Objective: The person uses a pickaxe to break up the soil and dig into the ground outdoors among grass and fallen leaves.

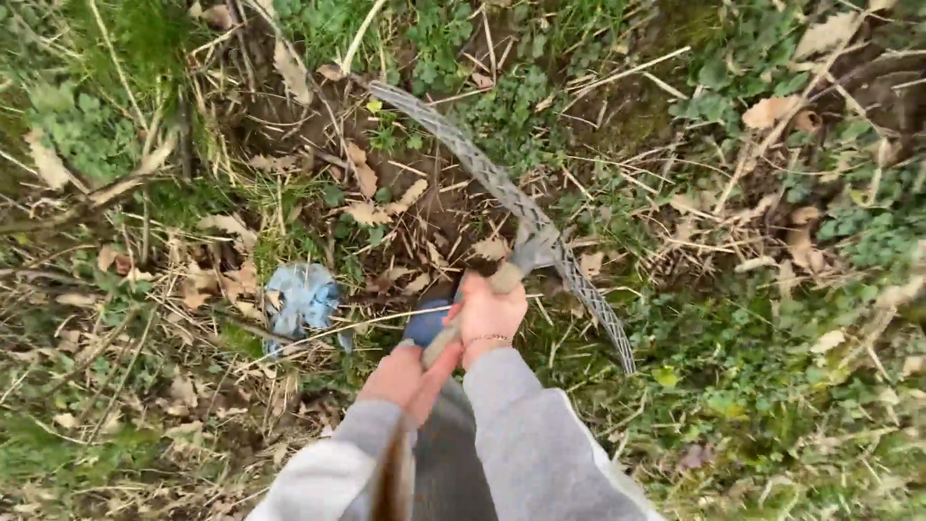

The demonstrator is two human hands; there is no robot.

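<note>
Gripping a wooden handle [453, 333], both hands have their fingers curled tight about it: the right hand [490, 314] is higher up near the metal head, the left hand [403, 376] lower down, and both wear grey sleeves [526, 434]. The handle carries a long curved pickaxe head [511, 198], patterned grey, whose far tip lies in bare soil [424, 207] among dry leaves while the near tip points toward green weeds [752, 357]. By my reading the tool is at the bottom of a stroke, dug into the ground; the next move calls for a firm pull or lift without the grip slipping. Just left of the hands lies a crumpled pale-blue scrap [301, 299]. Individual fingertips are hidden under the handle, a dark blue shape [424, 323] beside the hands is hard to identify, and the handle's lower end is blurred
</note>
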